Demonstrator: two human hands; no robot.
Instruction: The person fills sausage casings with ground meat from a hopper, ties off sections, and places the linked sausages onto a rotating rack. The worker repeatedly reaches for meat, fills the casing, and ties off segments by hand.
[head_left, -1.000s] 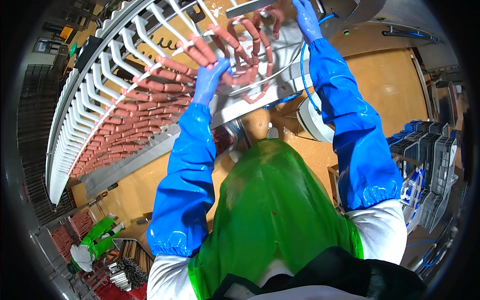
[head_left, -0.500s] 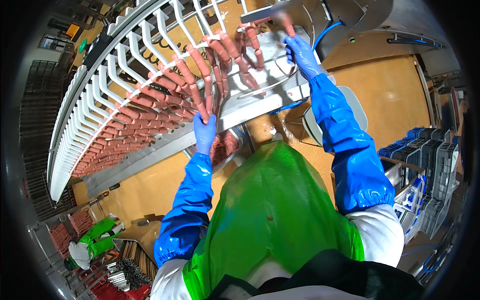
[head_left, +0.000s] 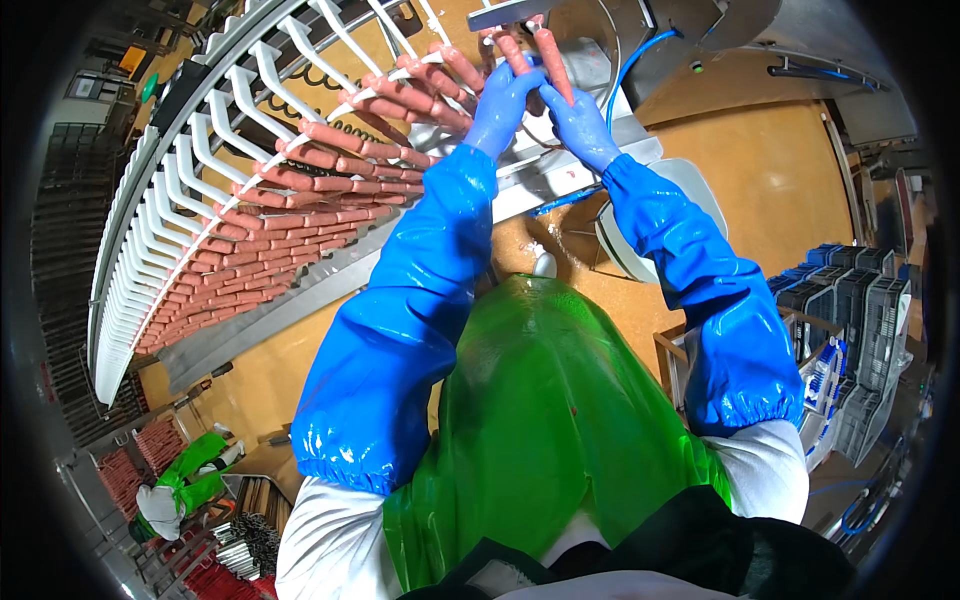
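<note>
1. The hook rack point(head_left: 222, 122), a great white curve, is the biggest thing here. The hanging sausages point(head_left: 335, 185) drape from its hooks in packed rows. At its right-hand end, the lengths that hung down half a second ago now slant out sideways toward the person's hands.

2. Below and to the right of that end lies the metal table point(head_left: 545, 185), much of it hidden behind the hands.

3. The left hand point(head_left: 503, 105) has made the biggest shift: a moment ago it was low under the rack's hooks, well apart from its partner. Now it is up past the rack's right end, just beside the other. From where I stand, that brings the handling together at one spot, with both hands working the same stretch of links.

4. The right hand point(head_left: 585, 130), farther out from the rack, has stayed near that spot, drawn in close to the left.

5. Smallest are the links at the fingers, both beyond the rack's right end. The inner link point(head_left: 509, 50) runs down into the left fingers, which look curled around it. The outer link point(head_left: 551, 60) slants down, its lower end at the right fingers, apparently pinched; I can't see how firmly.
</note>
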